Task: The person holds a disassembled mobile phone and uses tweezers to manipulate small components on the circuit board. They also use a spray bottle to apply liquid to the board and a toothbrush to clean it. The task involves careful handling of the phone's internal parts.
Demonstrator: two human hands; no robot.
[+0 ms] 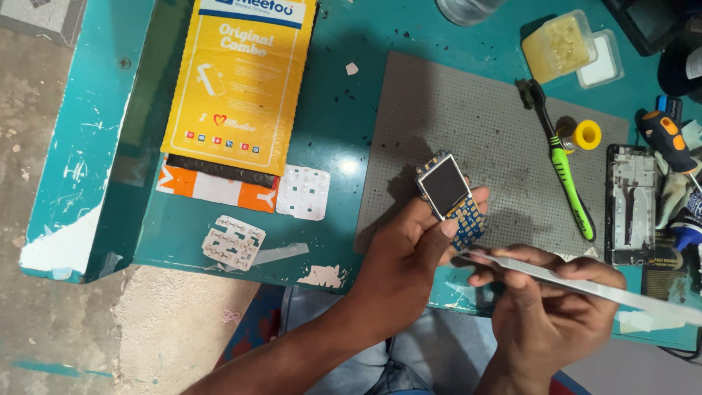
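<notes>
My left hand [406, 252] grips a small phone circuit board [452, 199] with a dark screen on top and a blue keypad area below, holding it tilted over the front edge of a grey perforated work mat [475, 117]. My right hand [545, 303] holds long metal tweezers [585, 287]. The tweezers' tip touches the lower end of the board near my left thumb.
On the teal table [344, 80] lie a yellow packet [238, 80], an orange-and-white packet [216, 189], two white keypad sheets [303, 192], a green toothbrush [564, 164], a yellow solder spool [585, 135], a phone frame [630, 201], a screwdriver [667, 139] and a plastic tub [559, 45].
</notes>
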